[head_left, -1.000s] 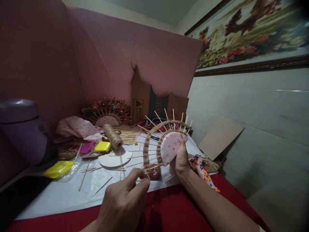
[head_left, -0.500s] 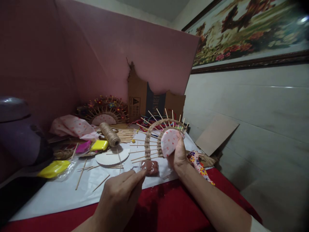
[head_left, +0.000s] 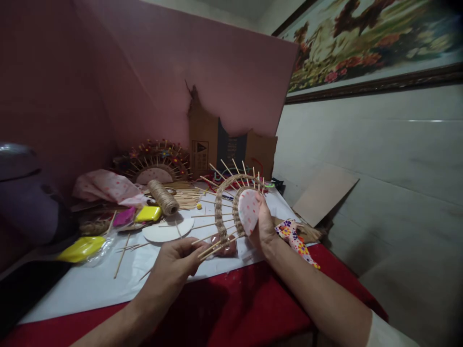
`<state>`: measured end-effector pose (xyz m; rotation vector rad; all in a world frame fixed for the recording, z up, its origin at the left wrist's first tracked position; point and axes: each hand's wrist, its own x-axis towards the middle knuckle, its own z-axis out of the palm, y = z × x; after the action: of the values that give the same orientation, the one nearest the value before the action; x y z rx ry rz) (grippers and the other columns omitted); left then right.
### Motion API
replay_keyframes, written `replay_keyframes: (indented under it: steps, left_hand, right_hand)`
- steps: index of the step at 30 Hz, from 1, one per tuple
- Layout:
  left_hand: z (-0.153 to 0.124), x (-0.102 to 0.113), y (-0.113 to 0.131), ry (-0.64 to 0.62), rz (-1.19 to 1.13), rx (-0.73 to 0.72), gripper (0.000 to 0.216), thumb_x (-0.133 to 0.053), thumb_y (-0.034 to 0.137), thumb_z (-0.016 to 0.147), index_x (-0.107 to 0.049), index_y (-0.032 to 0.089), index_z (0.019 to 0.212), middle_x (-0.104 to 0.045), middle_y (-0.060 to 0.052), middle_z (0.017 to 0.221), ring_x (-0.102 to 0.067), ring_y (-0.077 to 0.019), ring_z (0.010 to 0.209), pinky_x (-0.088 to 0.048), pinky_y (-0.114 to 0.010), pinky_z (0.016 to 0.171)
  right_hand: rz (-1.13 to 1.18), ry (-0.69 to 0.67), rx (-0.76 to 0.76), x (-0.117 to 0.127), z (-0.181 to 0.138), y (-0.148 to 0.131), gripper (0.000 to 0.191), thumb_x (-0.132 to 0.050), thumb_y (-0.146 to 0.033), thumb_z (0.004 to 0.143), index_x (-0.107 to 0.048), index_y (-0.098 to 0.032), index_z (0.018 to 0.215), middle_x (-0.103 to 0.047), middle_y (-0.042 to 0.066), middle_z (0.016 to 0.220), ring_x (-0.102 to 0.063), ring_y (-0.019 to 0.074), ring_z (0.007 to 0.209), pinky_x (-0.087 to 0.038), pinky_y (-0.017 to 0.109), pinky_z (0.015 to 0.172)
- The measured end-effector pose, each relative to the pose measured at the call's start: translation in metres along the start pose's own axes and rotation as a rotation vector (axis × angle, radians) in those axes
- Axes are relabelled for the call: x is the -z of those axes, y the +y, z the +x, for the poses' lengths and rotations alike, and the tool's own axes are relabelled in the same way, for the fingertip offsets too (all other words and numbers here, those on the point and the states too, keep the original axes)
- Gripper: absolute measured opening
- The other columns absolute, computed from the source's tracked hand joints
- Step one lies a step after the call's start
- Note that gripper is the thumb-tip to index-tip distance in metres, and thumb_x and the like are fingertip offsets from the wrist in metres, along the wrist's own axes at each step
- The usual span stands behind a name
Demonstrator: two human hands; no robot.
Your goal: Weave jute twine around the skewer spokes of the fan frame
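My right hand (head_left: pixel 265 224) grips a half-round woven fan piece by its polka-dot half disc (head_left: pixel 248 212), thumb on the front. Thin wooden sticks radiate from the disc, and two bands of twine weaving (head_left: pixel 219 212) cross them. My left hand (head_left: pixel 177 262) is closed in a pinch at the lower stick ends (head_left: pixel 210 250); what lies between its fingers is hidden. From the twine spool (head_left: pixel 163 197), a strand runs down toward this hand. A wrapped brown block (head_left: pixel 228 248) sits behind the lower sticks, partly covered.
A white half disc (head_left: pixel 168 230), yellow packet (head_left: pixel 149 213), purple packet (head_left: pixel 123 217) and loose sticks (head_left: pixel 123 255) lie on the white sheet. A decorated fan piece (head_left: pixel 155 166) and torn cardboard (head_left: pixel 204 144) stand behind. Flowered cloth (head_left: pixel 296 243) lies right; a purple-grey container (head_left: pixel 27 207) stands left.
My left hand has turned and moved up to the lower stick ends. The fan piece has shifted slightly left and tilted, its lower sticks now in front of the brown block.
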<state>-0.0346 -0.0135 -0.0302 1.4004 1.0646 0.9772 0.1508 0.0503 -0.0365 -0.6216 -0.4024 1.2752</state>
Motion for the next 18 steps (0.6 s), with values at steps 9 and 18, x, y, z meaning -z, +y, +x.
replay_keyframes:
  steps: [9,18]
  left_hand:
    - [0.002,0.008,0.005,-0.042,-0.374,0.196,0.020,-0.067,0.031,0.065,-0.057,0.013,0.061,-0.032,0.007,0.048,-0.018,-0.0042,0.044,-0.012,-0.020,0.042]
    - [-0.005,0.009,0.009,-0.058,-0.426,0.098,0.016,-0.062,0.027,0.071,-0.066,0.012,0.072,-0.038,0.003,0.053,-0.028,-0.0070,0.051,-0.025,-0.020,0.047]
  right_hand:
    - [-0.006,-0.004,0.021,0.003,0.007,0.003,0.026,-0.051,-0.041,0.075,-0.059,-0.017,0.083,-0.065,0.000,0.066,-0.059,0.0129,0.056,-0.048,0.022,0.050]
    - [-0.030,0.024,0.061,0.007,0.011,0.003,0.029,-0.052,-0.044,0.074,-0.060,-0.018,0.083,-0.065,0.000,0.067,-0.059,0.0137,0.058,-0.048,0.024,0.050]
